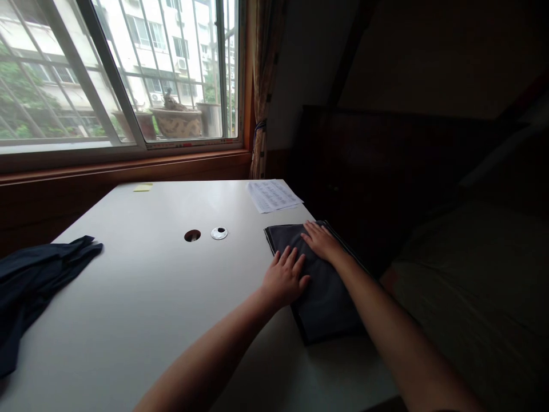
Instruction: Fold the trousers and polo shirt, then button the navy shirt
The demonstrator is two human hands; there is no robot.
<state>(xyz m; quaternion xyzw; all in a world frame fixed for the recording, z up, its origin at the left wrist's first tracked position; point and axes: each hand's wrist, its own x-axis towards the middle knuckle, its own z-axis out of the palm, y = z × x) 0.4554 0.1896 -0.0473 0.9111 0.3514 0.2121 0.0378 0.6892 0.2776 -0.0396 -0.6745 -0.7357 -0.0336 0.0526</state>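
A dark, flat stack of folded cloth (pixel 323 294) lies along the right edge of the white table, its long side running away from me. My left hand (pixel 284 277) rests on its left side, fingers spread and pointing forward. Farther up, near the far right corner of the cloth, my right hand (pixel 321 239) lies flat with its fingers stretched out. Both palms face down on the fabric, and neither hand grips anything. My right forearm covers part of the cloth's right side.
On the white table (pixel 171 297), a crumpled dark garment (pixel 38 280) hangs over the left edge. Printed sheets (pixel 273 195) and a yellow sticky note (pixel 143 187) lie at the far side. A round hole (pixel 192 236) is beside a silver grommet cover (pixel 219 233). A barred window stands beyond.
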